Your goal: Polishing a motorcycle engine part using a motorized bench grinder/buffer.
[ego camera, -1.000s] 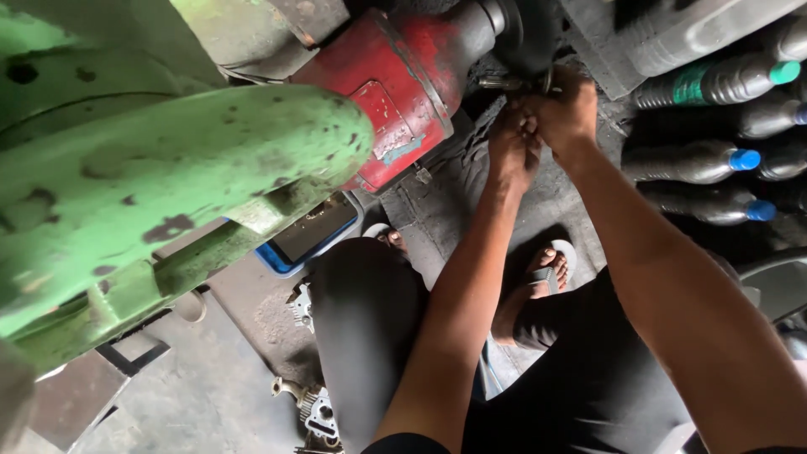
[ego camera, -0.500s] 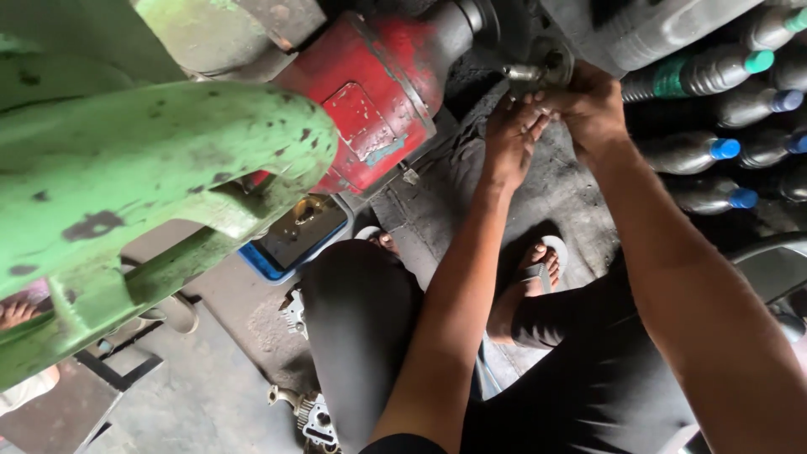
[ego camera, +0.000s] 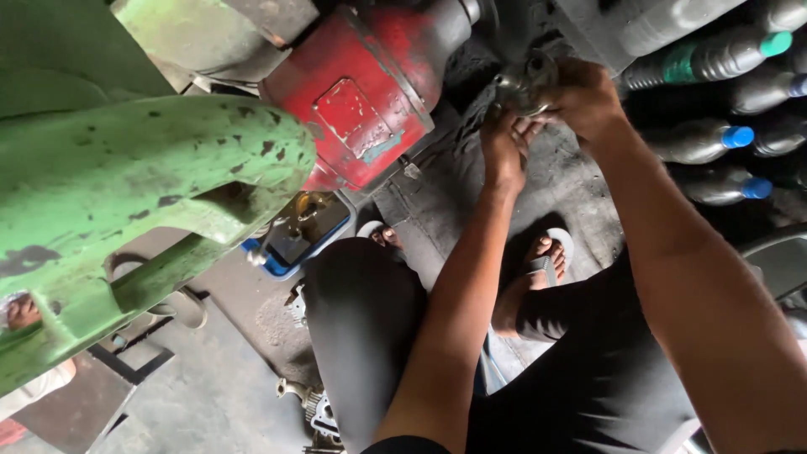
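The head view looks down at a big green painted metal arm [ego camera: 126, 193] with chipped spots on the far left. Just right of it sits a red metal machine body [ego camera: 370, 92] with a square plate on its side. Below that, a small blue tray [ego camera: 294, 240] lies on the grey concrete floor [ego camera: 210, 403].

Further right, both hands meet at a small round grey metal part [ego camera: 525, 80] near the top. The left hand [ego camera: 504, 147] reaches up from below, its fingers [ego camera: 525, 128] stretched out and touching the underside of the part. The right hand [ego camera: 584, 97] is curled around the part from the right side and grips it.

Under the arms are the person's black trousers [ego camera: 588, 378] and a foot in a sandal [ego camera: 542, 265]. On the far right, dark plastic bottles [ego camera: 706, 143] with blue and green caps lie in a row.
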